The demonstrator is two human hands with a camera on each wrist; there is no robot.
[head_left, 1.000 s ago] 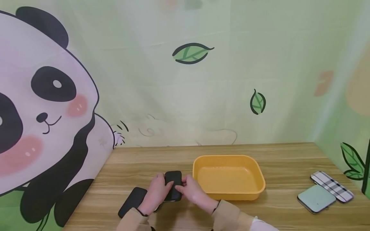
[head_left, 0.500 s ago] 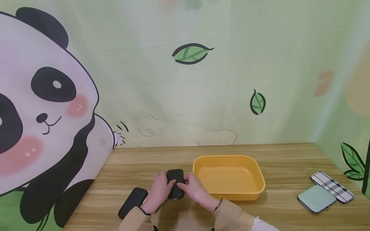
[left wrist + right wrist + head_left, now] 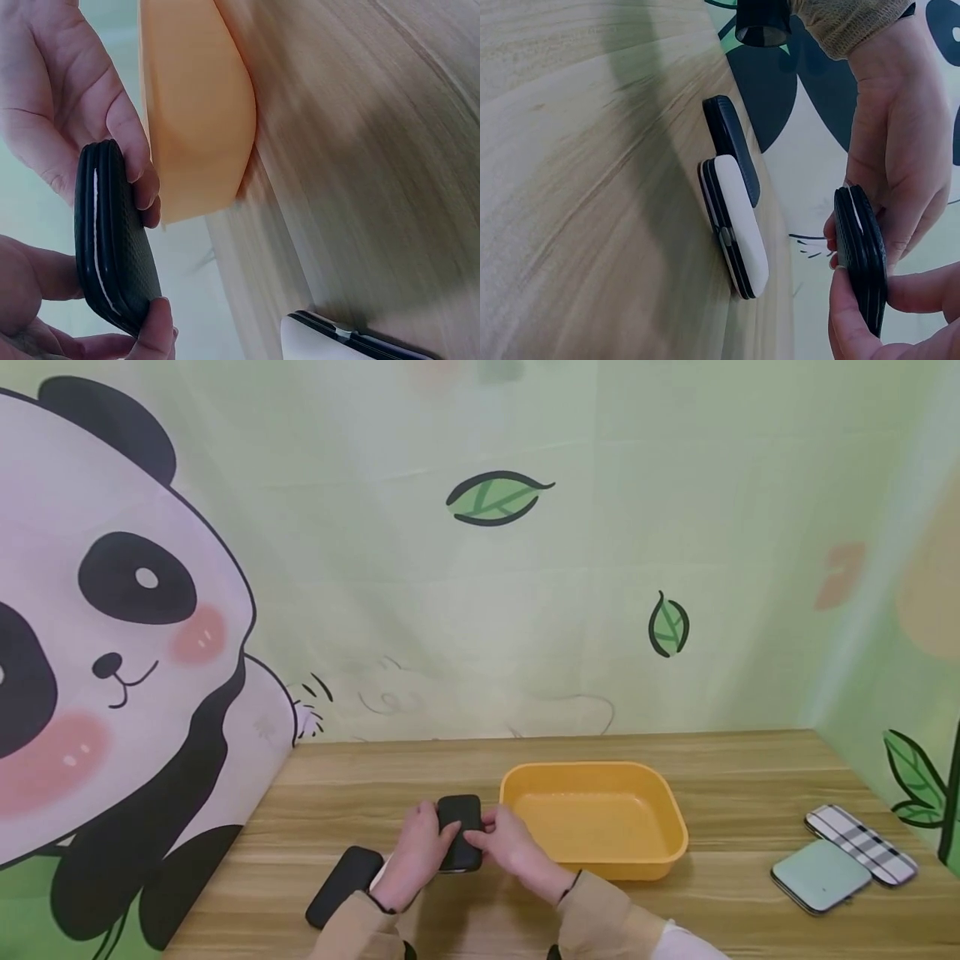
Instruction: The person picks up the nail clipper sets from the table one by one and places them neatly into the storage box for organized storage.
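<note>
Between both hands, above the table, is a small black case [image 3: 462, 814] with rounded corners. My left hand [image 3: 416, 853] grips its left side, thumb on the top face. The right hand [image 3: 517, 850] pinches its right edge between thumb and fingers. Seen edge-on in the left wrist view, the black case [image 3: 112, 240] has a thin pale line along its closed-looking seam. On the table left of my left hand lies another black case [image 3: 345, 887]. A white case [image 3: 740, 225] with a metal clasp lies beside it, mostly hidden behind the left hand in the head view.
A yellow bin [image 3: 592, 870] stands right of the held case, close to the right hand. Farther right, a pale green case [image 3: 821, 875] touches or overlaps a plaid case [image 3: 862, 843]. A printed panda backdrop [image 3: 375, 568] rises behind the wooden table [image 3: 735, 827].
Both hands have moved the held black case slightly right and farther up in the head view. A sliver of the white case now shows beside my left hand. The bin and other cases stay put.
</note>
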